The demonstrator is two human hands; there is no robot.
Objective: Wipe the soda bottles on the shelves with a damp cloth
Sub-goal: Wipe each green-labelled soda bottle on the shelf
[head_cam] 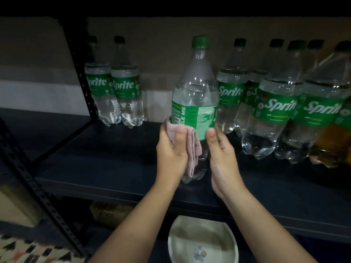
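Two hands flank one upright bottle (195, 103) on the shelf (114, 160).
Left hand (171, 149) pinches the cloth (192, 147) against the bottle's left side; right hand (221, 150) grips its right side.

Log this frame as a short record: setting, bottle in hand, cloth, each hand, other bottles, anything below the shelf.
setting: dark metal shelf, dim light
held bottle: Sprite bottle, upright, green cap on
cloth: pink cloth against the bottle's lower left side
left hand: presses the cloth to the bottle
right hand: grips the bottle's right side
other bottles: two Sprite bottles at left, a crowded group at right
below: white basin
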